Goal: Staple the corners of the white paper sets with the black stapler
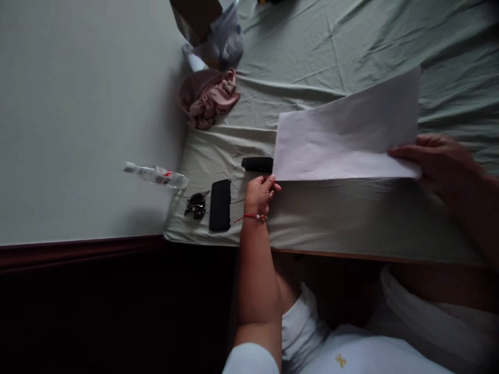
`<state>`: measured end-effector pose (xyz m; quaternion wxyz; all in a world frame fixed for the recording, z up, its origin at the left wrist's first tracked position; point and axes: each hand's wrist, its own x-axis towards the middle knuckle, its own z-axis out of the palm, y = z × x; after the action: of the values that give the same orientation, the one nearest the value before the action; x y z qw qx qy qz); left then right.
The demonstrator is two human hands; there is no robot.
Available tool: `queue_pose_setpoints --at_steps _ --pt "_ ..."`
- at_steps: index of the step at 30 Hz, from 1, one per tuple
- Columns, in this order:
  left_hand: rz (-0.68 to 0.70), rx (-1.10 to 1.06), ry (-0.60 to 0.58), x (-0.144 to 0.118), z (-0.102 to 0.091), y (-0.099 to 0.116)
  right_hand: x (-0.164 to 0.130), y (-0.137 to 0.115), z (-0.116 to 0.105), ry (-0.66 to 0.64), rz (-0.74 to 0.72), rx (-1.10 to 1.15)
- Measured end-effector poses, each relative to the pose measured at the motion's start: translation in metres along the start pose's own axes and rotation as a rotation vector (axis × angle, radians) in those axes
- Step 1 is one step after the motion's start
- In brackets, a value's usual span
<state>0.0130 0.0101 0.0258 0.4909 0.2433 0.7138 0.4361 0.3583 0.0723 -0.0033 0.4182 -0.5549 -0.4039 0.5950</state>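
A large white sheet of paper (346,132) is held up just above a bed covered with a pale green sheet (312,57). My left hand (260,193), with a red bracelet at the wrist, pinches the paper's near left corner. At the right, my right hand (436,158) grips the paper's other near corner, thumb on top. The paper hides part of the bed behind it.
A black phone (220,204), a bunch of keys (196,204) and a small black object (257,164) lie by my left hand. A clear water bottle (156,175) sits against the wall; pink cloth (208,97) and a bag (224,39) lie farther back.
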Motion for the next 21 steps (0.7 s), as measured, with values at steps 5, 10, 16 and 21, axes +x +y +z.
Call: queue_pose_setpoints --at_steps 5,10,16,21 --pt "0.135 0.133 0.088 0.012 0.004 -0.012 0.004 0.001 0.000 0.008 0.097 0.068" --pt "0.536 0.426 0.529 0.023 -0.002 -0.019 0.004 0.003 0.005 -0.004 0.074 0.117" --pt "0.752 0.562 0.487 0.027 -0.007 -0.016 -0.004 0.005 0.015 -0.030 0.027 0.144" --pt "0.791 0.561 0.418 0.034 -0.006 -0.021 -0.008 0.004 0.017 -0.023 -0.013 0.137"
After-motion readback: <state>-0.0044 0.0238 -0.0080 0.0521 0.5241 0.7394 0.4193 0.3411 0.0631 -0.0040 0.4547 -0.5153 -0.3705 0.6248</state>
